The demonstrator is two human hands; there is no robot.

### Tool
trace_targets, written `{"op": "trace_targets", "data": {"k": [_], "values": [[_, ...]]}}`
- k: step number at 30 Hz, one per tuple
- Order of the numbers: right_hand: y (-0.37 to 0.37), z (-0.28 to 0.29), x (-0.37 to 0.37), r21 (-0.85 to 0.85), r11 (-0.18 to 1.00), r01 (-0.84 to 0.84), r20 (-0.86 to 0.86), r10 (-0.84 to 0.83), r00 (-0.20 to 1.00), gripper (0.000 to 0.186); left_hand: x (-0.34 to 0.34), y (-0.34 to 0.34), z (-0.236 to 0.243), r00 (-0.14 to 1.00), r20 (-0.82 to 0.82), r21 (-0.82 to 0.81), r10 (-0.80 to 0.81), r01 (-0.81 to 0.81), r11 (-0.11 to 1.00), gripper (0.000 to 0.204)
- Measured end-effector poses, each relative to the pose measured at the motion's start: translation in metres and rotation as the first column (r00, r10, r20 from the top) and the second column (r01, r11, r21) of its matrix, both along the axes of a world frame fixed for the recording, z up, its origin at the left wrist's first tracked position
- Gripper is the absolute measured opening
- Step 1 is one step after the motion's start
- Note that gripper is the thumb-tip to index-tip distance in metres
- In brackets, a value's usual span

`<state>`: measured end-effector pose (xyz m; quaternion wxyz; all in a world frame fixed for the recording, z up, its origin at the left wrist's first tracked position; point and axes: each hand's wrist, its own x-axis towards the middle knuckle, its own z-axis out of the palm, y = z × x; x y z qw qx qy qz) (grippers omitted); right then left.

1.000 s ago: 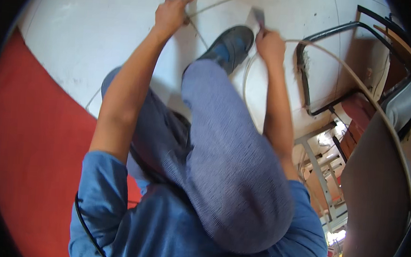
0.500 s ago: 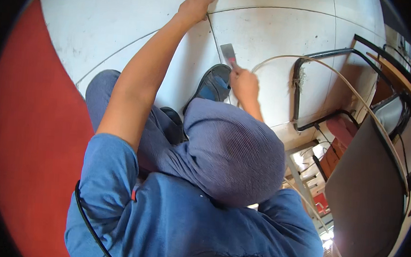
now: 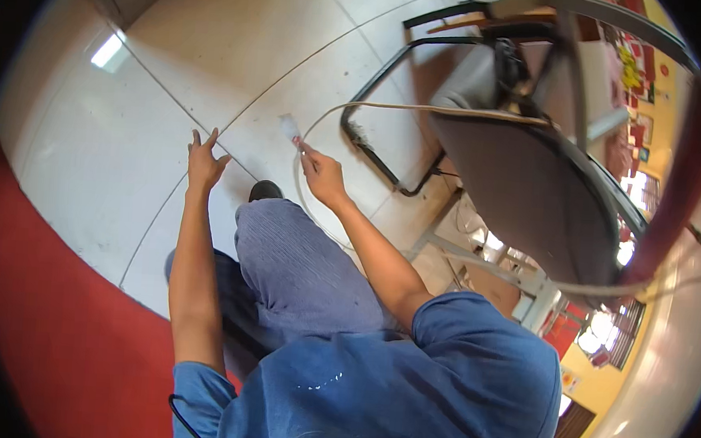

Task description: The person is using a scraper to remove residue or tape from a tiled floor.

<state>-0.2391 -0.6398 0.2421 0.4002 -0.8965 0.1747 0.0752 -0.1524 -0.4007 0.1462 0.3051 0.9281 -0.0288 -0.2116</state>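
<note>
My right hand [image 3: 323, 177] grips the handle of a scraper [image 3: 289, 126]. Its flat pale blade points away from me over the white floor tiles [image 3: 251, 137] and is slightly smeared by motion. To the left, my left hand [image 3: 204, 163] has its fingers spread and holds nothing, beside the spot where the tile joints cross. Whether its fingertips touch the floor I cannot tell. Between the two hands a dark shoe [image 3: 266, 190] shows in front of my bent knee [image 3: 304, 256].
A chair [image 3: 521, 189] with a black tube frame and grey-brown panel stands at the right. A pale cable [image 3: 421, 108] loops from it past my right hand. Red flooring [image 3: 49, 297] curves along the left. A grey metal frame [image 3: 484, 267] stands behind the chair.
The view has turned, bringing more of the room at right into sight. My left hand is nearer my right hand and lower in view. The scraper now reaches farther out, beyond the shoe.
</note>
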Motion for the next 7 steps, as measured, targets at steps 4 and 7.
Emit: {"op": "trace_targets", "data": {"k": [4,7], "values": [[0.008,0.098,0.0,0.002,0.992,0.125,0.035,-0.125,0.992,0.03,-0.01,0.019,0.105,0.992,0.083,-0.122,0.098,-0.088,0.989,0.069],[0.026,0.144,-0.003,0.035,0.999,0.023,0.095,-0.027,0.995,0.031,-0.024,0.047,0.142,0.985,0.067,-0.116,0.159,-0.151,0.982,0.066]]}}
